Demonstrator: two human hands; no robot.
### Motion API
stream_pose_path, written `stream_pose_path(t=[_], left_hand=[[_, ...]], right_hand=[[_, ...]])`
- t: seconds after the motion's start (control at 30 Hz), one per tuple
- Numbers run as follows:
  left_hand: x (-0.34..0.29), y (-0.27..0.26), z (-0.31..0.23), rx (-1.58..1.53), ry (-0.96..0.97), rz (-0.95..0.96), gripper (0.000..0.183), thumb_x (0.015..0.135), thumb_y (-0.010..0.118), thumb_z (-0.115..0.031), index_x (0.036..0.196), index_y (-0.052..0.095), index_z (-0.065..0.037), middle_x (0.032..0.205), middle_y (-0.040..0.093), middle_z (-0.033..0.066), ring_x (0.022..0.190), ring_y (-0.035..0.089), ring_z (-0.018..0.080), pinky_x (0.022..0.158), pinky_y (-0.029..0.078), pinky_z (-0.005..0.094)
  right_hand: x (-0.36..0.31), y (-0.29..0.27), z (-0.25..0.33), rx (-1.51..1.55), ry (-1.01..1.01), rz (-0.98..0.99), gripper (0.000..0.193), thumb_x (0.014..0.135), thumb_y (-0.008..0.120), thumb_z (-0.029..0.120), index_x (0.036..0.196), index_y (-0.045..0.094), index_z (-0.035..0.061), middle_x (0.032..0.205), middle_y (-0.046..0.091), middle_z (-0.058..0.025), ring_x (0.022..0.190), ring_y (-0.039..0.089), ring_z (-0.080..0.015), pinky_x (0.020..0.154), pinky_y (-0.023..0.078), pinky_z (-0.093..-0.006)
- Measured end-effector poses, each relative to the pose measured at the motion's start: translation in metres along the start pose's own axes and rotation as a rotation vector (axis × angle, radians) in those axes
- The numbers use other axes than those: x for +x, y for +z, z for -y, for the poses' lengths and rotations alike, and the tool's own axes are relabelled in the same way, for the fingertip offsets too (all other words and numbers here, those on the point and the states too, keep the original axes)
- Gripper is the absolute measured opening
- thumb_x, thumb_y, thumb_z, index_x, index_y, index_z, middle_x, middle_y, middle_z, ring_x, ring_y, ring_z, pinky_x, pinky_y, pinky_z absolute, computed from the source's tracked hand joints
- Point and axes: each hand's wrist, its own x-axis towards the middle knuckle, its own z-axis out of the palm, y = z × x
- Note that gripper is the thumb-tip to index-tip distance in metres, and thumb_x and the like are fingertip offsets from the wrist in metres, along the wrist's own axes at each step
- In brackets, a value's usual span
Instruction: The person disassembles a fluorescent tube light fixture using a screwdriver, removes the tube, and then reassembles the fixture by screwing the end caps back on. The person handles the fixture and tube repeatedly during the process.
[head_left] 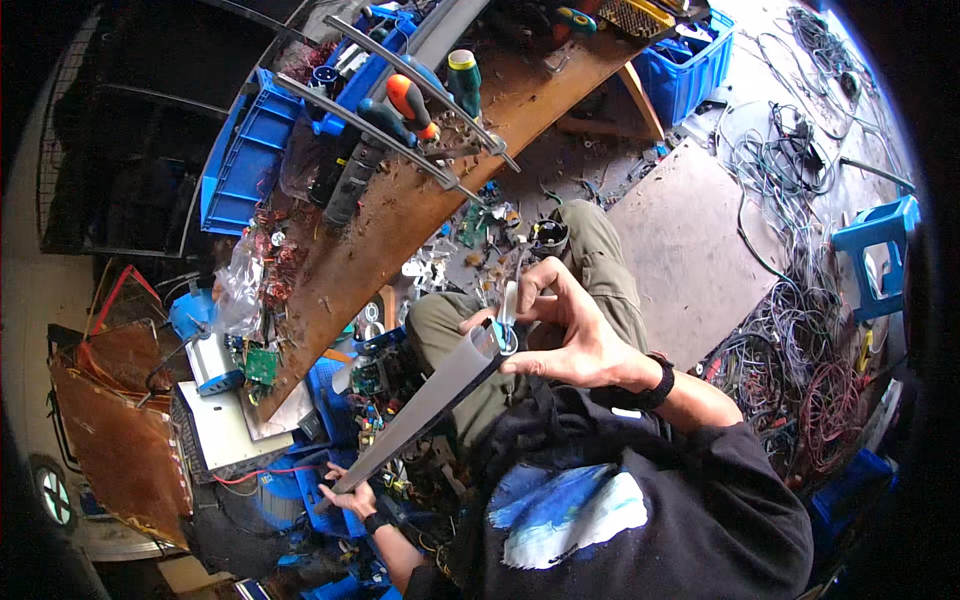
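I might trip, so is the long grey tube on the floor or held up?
Held up: the left hand holds one end of the tube, with the right hand at the other.

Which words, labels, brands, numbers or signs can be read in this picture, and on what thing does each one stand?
No text can be read clearly here.
Black shirt: small dark marks near the lower edge of its blue-and-white print; too small to read.
Long grey piece in the hands: no lettering can be made out.
Green circuit board: any printing is too small to read.
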Motion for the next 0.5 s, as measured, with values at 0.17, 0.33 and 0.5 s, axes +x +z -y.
stream_pose_path(t=[0.17,0.33,0.5], left_hand=[[-0.02,0.017,0.075,0.1,-0.143,0.018,0.032,0.096,0.072,-0.042,0.081,0.067,-0.014,0.083,0.07,-0.0052,0.115,0.07,0.0244,0.119,0.027,0.0658],[-0.034,0.056,0.132,0.18,-0.192,0.034,0.038,0.097,0.072,-0.033,0.068,0.055,-0.015,0.069,0.061,-0.004,0.109,0.072,0.0247,0.118,0.034,0.0592],[-0.01,0.053,0.155,-0.112,-0.318,0.156,0.037,0.095,0.063,-0.013,0.06,0.048,-0.015,0.059,0.054,-0.005,0.092,0.073,0.0169,0.109,0.047,0.041]], right_hand=[[-0.003,-0.005,-0.007,-0.093,-0.094,0.155,0.051,0.091,0.08,0.005,0.118,0.037,0.0082,0.13,0.067,-0.0215,0.125,0.064,-0.027,0.107,0.048,-0.0407],[-0.007,-0.013,-0.013,-0.135,-0.013,0.098,0.049,0.089,0.082,0.006,0.119,0.044,0.0056,0.121,0.069,-0.0154,0.121,0.064,-0.0219,0.103,0.051,-0.0386],[-0.006,-0.029,-0.016,-0.401,-0.105,0.061,0.036,0.084,0.087,0.009,0.109,0.061,0.0025,0.105,0.066,-0.0087,0.101,0.067,-0.0195,0.09,0.053,-0.034]])
